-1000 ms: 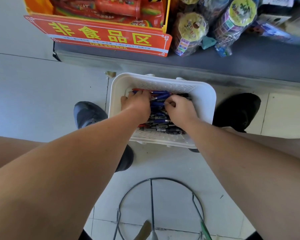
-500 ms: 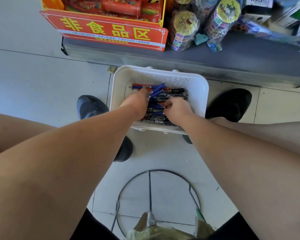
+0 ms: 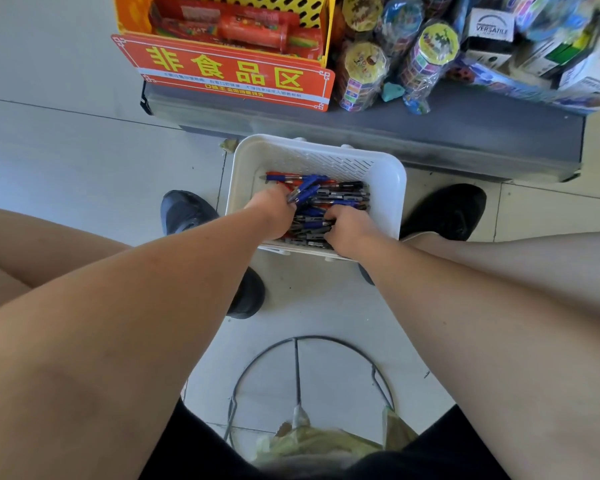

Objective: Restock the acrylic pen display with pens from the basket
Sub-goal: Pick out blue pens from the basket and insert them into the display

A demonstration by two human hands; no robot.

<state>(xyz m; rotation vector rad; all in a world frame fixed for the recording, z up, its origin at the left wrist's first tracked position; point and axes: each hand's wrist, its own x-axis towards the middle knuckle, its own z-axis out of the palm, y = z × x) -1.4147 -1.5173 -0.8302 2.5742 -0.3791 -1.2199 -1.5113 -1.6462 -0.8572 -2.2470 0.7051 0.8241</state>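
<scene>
A white plastic basket [image 3: 388, 188] stands on the tiled floor between my feet, holding a pile of blue, red and black pens [image 3: 340, 195]. Both hands are down inside it. My left hand [image 3: 274, 211] grips a few blue pens [image 3: 303, 192] that stick out past its fingers toward the far side. My right hand [image 3: 349, 230] is curled over the near part of the pile and pinches pens there; its fingertips are hidden among them. No acrylic pen display is in view.
A grey shelf base [image 3: 430, 133] runs across just beyond the basket, carrying a red sign [image 3: 229, 72] and packaged toys [image 3: 426, 53]. My black shoes [image 3: 187, 211] flank the basket. A wire stool ring [image 3: 309, 375] lies near my knees.
The view has tilted so the basket sits lower in frame. My left hand has lifted blue pens out of the pile, and my right hand has drawn toward the near side.
</scene>
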